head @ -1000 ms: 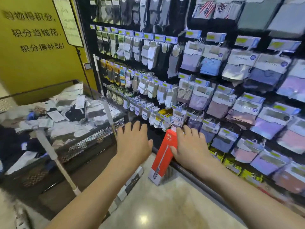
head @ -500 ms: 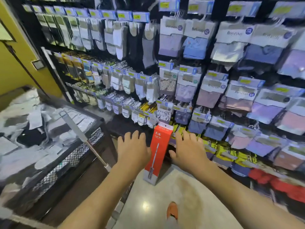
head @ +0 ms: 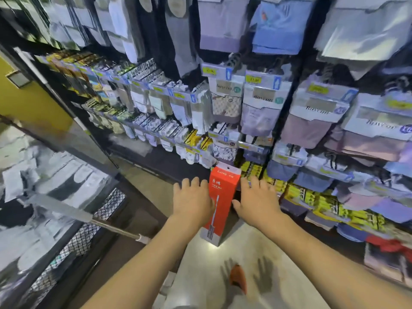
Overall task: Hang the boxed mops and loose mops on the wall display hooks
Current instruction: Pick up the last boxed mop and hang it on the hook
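Closer to the sock packs than a second ago. Boxed mop now nearly upright, top raised to the lowest row.

Box sits between the two hands, its top just past the fingertips. Left hand and right hand lie flat, fingers straight and slightly spread. Right thumb touches the box edge.

Risk: no finger curls round the box, so it could slip down. Crowded packs could block its hang hole.

No free hook can be made out. Left thumb hidden. Loose mop pole, well left of the left fingers, is blurred.
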